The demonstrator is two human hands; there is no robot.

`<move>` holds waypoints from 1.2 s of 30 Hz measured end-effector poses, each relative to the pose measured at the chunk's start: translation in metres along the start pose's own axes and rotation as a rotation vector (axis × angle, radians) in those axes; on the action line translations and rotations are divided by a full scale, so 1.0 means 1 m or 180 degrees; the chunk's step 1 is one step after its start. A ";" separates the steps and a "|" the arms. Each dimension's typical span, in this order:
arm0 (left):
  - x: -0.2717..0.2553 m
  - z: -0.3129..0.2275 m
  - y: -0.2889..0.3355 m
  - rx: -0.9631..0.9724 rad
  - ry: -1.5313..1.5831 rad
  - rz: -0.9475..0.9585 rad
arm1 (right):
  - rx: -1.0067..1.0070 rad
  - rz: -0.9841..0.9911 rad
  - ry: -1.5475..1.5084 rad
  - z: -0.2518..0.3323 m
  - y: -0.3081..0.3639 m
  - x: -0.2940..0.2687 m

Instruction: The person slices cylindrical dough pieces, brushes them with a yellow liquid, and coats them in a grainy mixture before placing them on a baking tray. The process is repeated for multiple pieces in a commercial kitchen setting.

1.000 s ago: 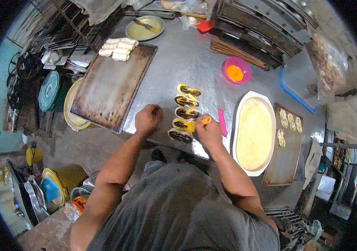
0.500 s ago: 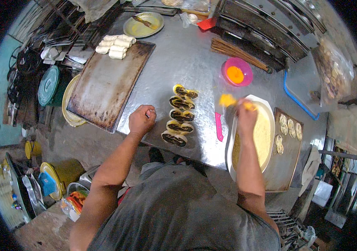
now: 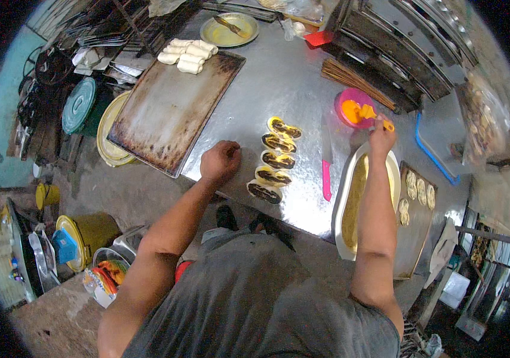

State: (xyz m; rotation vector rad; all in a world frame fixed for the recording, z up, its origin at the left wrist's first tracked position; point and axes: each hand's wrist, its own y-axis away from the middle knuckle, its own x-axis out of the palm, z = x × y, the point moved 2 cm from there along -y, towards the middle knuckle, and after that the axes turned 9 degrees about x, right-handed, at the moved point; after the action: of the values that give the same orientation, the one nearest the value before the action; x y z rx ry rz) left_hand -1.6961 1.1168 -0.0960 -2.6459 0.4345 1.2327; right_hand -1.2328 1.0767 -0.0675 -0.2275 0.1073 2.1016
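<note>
My right hand (image 3: 381, 140) grips a yellow-orange pastry brush (image 3: 368, 111), its head dipped in the orange liquid inside a pink bowl (image 3: 341, 107). Below my right forearm lies a long oval white dish (image 3: 340, 221) with a pale yellow, crumbly layer in it. My left hand (image 3: 220, 161) is curled closed near the table's front edge, with nothing visible in it. To its right, a column of several cut dough pieces with dark filling (image 3: 277, 160) rests on the metal table; the farthest ones carry glossy yellow. Between them and the dish lies a knife with a pink handle (image 3: 326, 182).
A browned baking tray (image 3: 177, 107) at the left holds several white dough rolls (image 3: 190, 55). Another tray (image 3: 410, 250) at the right bears several shaped pieces. A round plate with a brush (image 3: 229, 30), a stick bundle (image 3: 356, 83) and metal oven-like equipment (image 3: 398, 42) stand at the back.
My right hand has moved the brush from above the oval dish, away and rightward, into the pink bowl. My left hand stays closed near the table edge. The whole view has shifted slightly.
</note>
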 end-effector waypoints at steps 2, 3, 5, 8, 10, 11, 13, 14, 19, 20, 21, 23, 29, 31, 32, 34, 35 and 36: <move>-0.002 0.000 0.002 -0.0108 0.0393 0.0057 | 0.0994 0.0106 -0.1087 -0.008 0.004 -0.010; -0.001 0.001 -0.001 0.0117 0.0324 0.0016 | 0.1483 0.0130 -0.1893 -0.023 -0.002 -0.022; 0.004 0.011 -0.001 0.0499 0.0134 -0.0056 | 0.2053 0.0345 -0.2946 -0.028 0.015 -0.024; 0.004 0.014 0.001 0.0611 0.0189 -0.0137 | 0.2212 0.1124 -0.3653 -0.019 0.080 -0.027; 0.005 0.017 0.001 0.0525 0.0166 0.0022 | 0.2291 0.1682 -0.3842 -0.012 0.132 -0.024; 0.006 0.018 0.000 0.0503 0.0165 0.0111 | 0.2603 0.1455 -0.3846 -0.015 0.158 -0.023; 0.009 0.028 0.003 0.0745 0.0233 -0.0167 | 0.3155 0.0861 -0.3470 -0.009 0.218 -0.009; 0.011 0.030 0.003 0.0889 0.0285 -0.0289 | 0.3092 0.1269 -0.3362 -0.014 0.247 -0.009; 0.003 0.018 0.002 0.0902 0.0160 -0.0070 | 0.1789 0.1076 -0.1210 0.004 0.347 0.023; 0.003 0.020 0.002 0.0983 0.0145 -0.0077 | 0.1657 0.1195 -0.1068 0.003 0.352 0.027; 0.002 0.020 0.002 0.0997 0.0188 -0.0080 | 0.1520 0.1304 -0.0928 0.000 0.353 0.033; 0.001 0.019 0.003 0.1021 0.0272 -0.0083 | 0.1269 0.1332 -0.0607 -0.009 0.356 0.032; 0.003 0.024 0.001 0.0937 0.0519 0.0018 | 0.0931 0.0476 0.0038 -0.014 0.342 -0.030; 0.004 0.023 0.001 0.0918 0.0544 -0.0059 | 0.0901 0.0615 -0.0027 -0.006 0.344 -0.021; 0.004 0.023 0.001 0.0910 0.0547 -0.0096 | 0.0894 0.0794 -0.0103 -0.001 0.347 -0.006; 0.004 0.022 0.001 0.0919 0.0536 -0.0079 | 0.0923 0.1139 -0.0234 0.002 0.355 0.025; 0.004 0.022 0.000 0.0928 0.0525 -0.0072 | 0.0954 0.1305 -0.0283 -0.005 0.358 0.036; 0.004 0.023 0.000 0.0912 0.0555 -0.0020 | 0.0734 0.1284 0.0061 -0.012 0.357 0.042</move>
State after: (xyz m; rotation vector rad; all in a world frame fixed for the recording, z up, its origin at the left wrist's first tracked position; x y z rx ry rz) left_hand -1.7105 1.1227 -0.1139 -2.5112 0.5821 0.8656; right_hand -1.5587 0.9263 -0.0932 -0.0910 0.4354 2.4620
